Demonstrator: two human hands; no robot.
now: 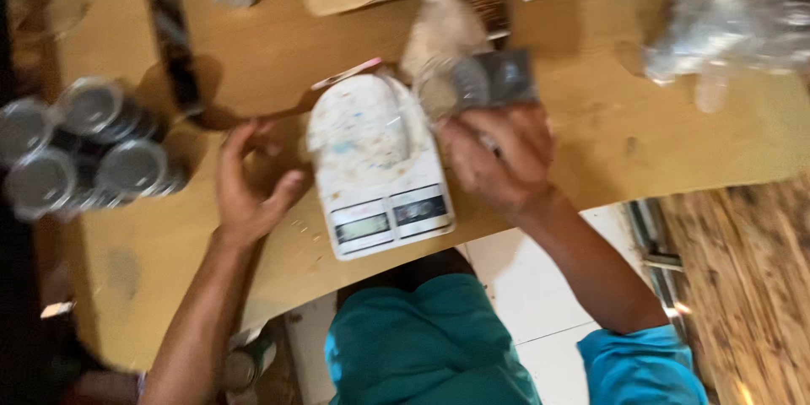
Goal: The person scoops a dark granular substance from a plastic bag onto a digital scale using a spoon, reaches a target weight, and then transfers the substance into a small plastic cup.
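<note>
One small pouch [485,80], dark with a clear window, sits pinched in the right hand [498,156], just above and right of one white kitchen scale [380,169]. Left of the scale, the left hand [249,186] rests open on the cardboard-covered table [675,143]. Farther left stand four lidded jars [80,148].

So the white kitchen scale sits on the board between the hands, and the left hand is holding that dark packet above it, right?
Not quite: in the head view the right hand holds the dark packet. The left hand is open beside the white scale on the board.
</note>
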